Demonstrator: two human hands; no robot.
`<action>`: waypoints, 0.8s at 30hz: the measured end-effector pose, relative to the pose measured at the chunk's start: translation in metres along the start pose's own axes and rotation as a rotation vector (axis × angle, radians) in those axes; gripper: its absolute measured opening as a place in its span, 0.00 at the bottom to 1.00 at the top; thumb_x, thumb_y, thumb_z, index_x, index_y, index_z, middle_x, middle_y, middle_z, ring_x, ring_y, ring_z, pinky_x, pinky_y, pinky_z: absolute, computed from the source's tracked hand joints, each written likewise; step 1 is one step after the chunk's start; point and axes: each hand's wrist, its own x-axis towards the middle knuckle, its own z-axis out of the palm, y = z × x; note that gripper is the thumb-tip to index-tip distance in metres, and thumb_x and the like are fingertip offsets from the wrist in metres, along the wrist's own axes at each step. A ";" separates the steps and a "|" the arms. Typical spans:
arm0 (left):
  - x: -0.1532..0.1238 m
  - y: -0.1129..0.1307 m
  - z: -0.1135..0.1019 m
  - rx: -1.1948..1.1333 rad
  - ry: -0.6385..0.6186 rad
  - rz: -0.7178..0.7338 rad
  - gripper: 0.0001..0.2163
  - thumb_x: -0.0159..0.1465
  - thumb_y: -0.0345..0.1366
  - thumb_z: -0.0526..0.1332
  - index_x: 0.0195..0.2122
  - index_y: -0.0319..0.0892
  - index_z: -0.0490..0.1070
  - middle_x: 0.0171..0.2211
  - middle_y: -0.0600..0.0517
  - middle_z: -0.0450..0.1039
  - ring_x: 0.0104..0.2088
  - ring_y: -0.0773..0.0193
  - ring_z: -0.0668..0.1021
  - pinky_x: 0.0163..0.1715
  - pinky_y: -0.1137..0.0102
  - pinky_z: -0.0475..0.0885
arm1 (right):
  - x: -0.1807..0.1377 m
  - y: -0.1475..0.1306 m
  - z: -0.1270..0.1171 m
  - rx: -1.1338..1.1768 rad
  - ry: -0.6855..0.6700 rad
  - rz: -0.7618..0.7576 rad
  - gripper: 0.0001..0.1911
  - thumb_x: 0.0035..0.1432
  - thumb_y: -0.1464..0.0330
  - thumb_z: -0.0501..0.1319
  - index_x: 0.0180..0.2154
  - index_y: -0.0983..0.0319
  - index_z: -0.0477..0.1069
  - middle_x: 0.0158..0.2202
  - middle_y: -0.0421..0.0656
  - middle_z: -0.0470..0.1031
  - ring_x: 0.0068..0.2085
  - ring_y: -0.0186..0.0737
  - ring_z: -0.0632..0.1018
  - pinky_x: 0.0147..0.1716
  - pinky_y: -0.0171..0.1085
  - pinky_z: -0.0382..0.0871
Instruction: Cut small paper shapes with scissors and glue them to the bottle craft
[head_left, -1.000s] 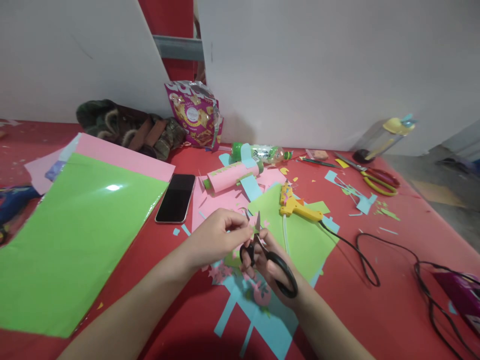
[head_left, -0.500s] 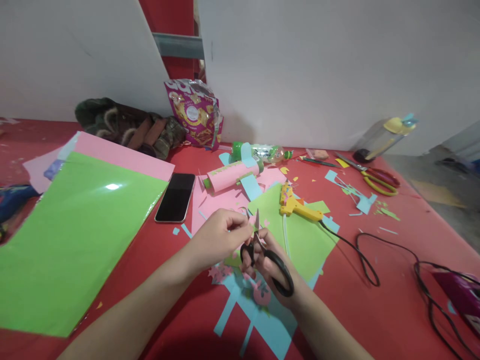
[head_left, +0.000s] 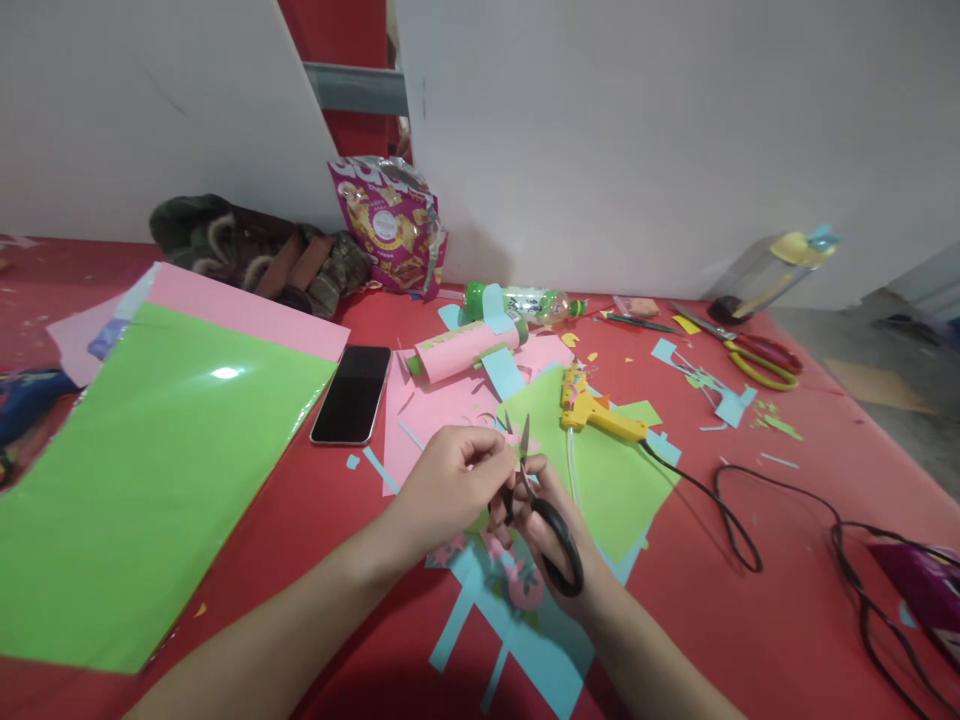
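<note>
My right hand (head_left: 551, 515) grips black-handled scissors (head_left: 551, 530), whose short blades point up and away from me. My left hand (head_left: 454, 480) is closed in a pinch right beside the blades, holding a small scrap of paper that is too small to name by colour. Both hands hover over a green paper sheet (head_left: 607, 470) and blue paper strips (head_left: 525, 640) on the red table (head_left: 750, 620). A small pink paper cut-out (head_left: 521, 588) lies on the blue strips just below my right hand.
A yellow glue gun (head_left: 596, 412) with a black cord (head_left: 735, 520) lies beyond my hands. A phone (head_left: 351, 394), a pink paper roll (head_left: 465, 350), large green and pink sheets (head_left: 150, 460), a snack bag (head_left: 390, 225), red-handled scissors (head_left: 754, 352) and a bottle (head_left: 772, 268) surround them.
Both hands have shifted slightly right and towards me. The scissors have turned a little, their blades now more upright and close together.
</note>
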 end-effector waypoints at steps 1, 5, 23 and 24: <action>0.000 0.000 0.001 0.010 0.012 0.007 0.12 0.53 0.31 0.51 0.14 0.39 0.59 0.09 0.58 0.60 0.13 0.72 0.68 0.14 0.78 0.61 | 0.000 0.000 0.001 -0.006 0.006 -0.005 0.18 0.48 0.54 0.57 0.35 0.57 0.56 0.26 0.37 0.60 0.24 0.31 0.62 0.24 0.33 0.58; 0.000 0.000 0.003 0.038 0.045 0.028 0.12 0.54 0.30 0.51 0.13 0.39 0.57 0.09 0.59 0.58 0.12 0.74 0.66 0.14 0.78 0.60 | 0.001 0.000 0.002 0.016 0.020 -0.021 0.17 0.48 0.54 0.58 0.35 0.57 0.56 0.26 0.37 0.60 0.24 0.31 0.61 0.23 0.32 0.57; -0.001 0.000 0.005 0.040 0.071 0.014 0.12 0.53 0.27 0.51 0.13 0.39 0.55 0.11 0.60 0.56 0.14 0.76 0.64 0.16 0.80 0.59 | 0.003 -0.008 0.010 -0.124 0.062 -0.084 0.18 0.50 0.54 0.56 0.34 0.57 0.52 0.26 0.36 0.55 0.25 0.32 0.60 0.24 0.32 0.55; -0.001 0.000 0.006 0.035 0.066 0.013 0.12 0.53 0.28 0.51 0.13 0.39 0.55 0.11 0.60 0.56 0.14 0.76 0.64 0.16 0.80 0.59 | 0.002 -0.007 0.010 -0.132 0.065 -0.081 0.18 0.50 0.54 0.55 0.34 0.57 0.52 0.26 0.36 0.55 0.25 0.32 0.60 0.24 0.32 0.55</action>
